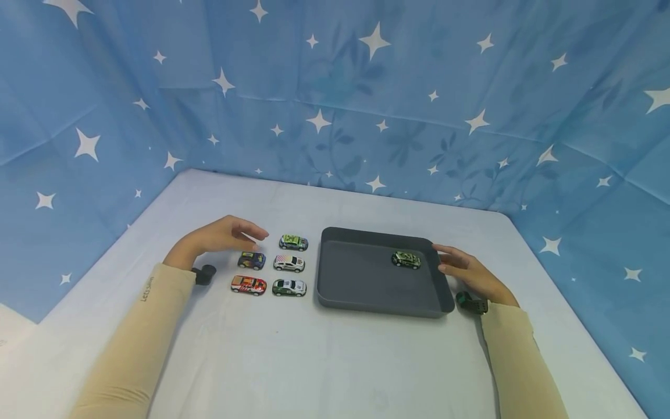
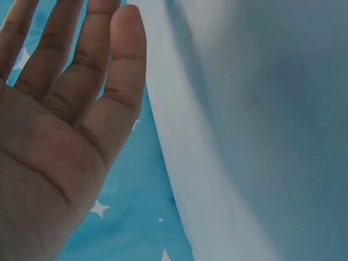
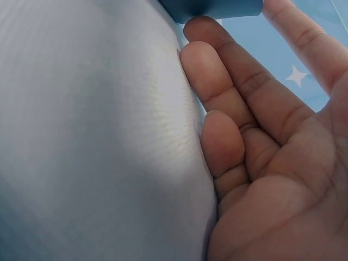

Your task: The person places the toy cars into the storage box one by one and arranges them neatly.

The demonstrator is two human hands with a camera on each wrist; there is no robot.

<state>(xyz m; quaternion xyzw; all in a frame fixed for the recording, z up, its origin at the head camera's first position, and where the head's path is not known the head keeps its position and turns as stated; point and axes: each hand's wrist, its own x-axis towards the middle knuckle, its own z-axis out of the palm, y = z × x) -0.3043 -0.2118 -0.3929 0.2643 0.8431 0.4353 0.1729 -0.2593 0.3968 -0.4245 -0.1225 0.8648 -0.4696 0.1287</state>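
Note:
My left hand [image 1: 230,234] is over the left side of the table with relaxed fingers and nothing in them. Its thumb overlaps the top of a dark blue toy car [image 1: 252,261] in the head view. The left wrist view shows the palm [image 2: 49,147] bare and the fingers extended. At the right end of a grey tray [image 1: 361,279], my right hand [image 1: 471,273] touches the rim with its fingertips. In the right wrist view its fingers [image 3: 217,76] are loosely bent below the tray's corner [image 3: 223,8]. A camouflage toy car [image 1: 406,259] sits inside the tray.
Right of the blue car stand a green-yellow car [image 1: 293,242], a white patterned car [image 1: 289,263] and a white-green car [image 1: 289,287]. A red-orange car [image 1: 248,285] is nearest the front left. A blue starry curtain [image 1: 335,116] surrounds the white table [image 1: 251,361].

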